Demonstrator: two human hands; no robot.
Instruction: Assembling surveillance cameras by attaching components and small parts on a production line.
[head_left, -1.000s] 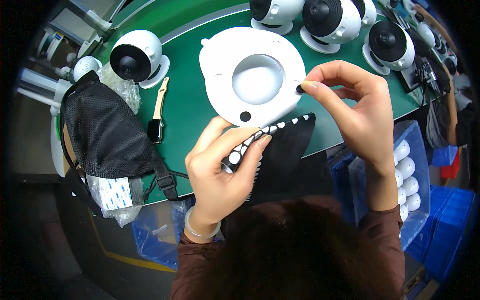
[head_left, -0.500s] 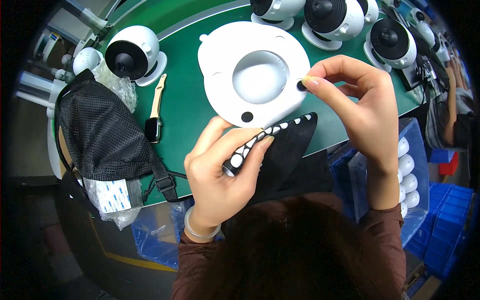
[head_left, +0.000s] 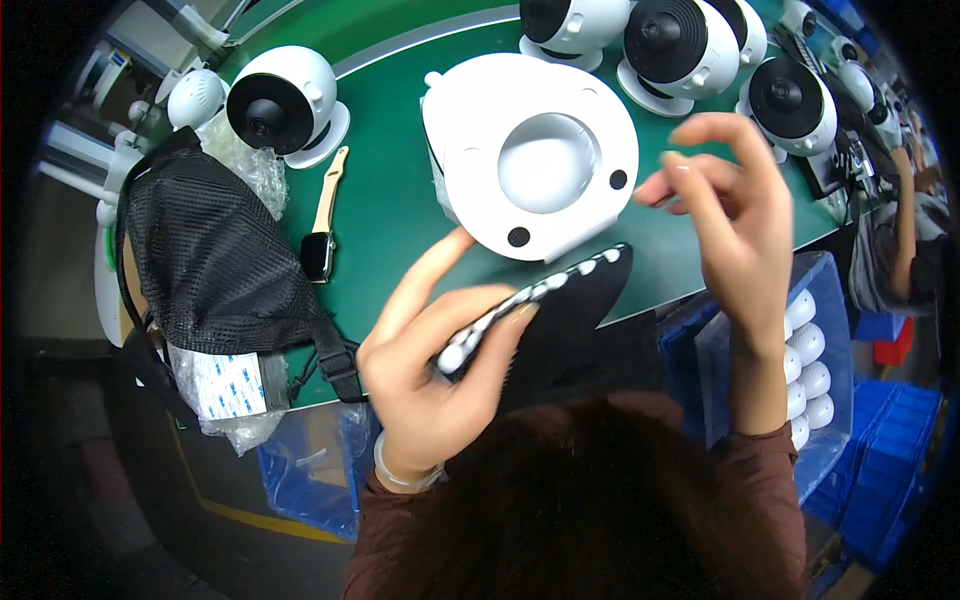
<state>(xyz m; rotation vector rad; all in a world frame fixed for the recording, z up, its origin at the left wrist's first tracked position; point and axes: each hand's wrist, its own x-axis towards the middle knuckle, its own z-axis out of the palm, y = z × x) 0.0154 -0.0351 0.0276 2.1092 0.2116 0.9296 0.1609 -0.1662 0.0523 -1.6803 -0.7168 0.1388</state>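
Observation:
A white rounded housing (head_left: 487, 108) with a round recess lies on the green table in front of me. Two black round pads (head_left: 618, 180) sit on its face, one near the right edge and one near the lower edge. Bent in my left hand (head_left: 432, 370) is a black sheet of stick-on pads (head_left: 545, 291), dotted with white circles along its edge. The left index fingertip reaches the housing's lower left edge. Just right of the housing, my right hand (head_left: 735, 210) hangs with fingers apart and nothing visible in them; it is slightly blurred.
White ball-shaped cameras (head_left: 668, 45) with black fronts stand at the back right, another camera (head_left: 283, 100) at the back left. A watch (head_left: 318, 255) and black mesh bag (head_left: 220, 250) lie left. Below right, a blue bin (head_left: 835, 370) holds white domes.
My right hand has let go of a black pad, which now lies on the housing's right side, and drawn back to the right. The housing has shifted and turned slightly.

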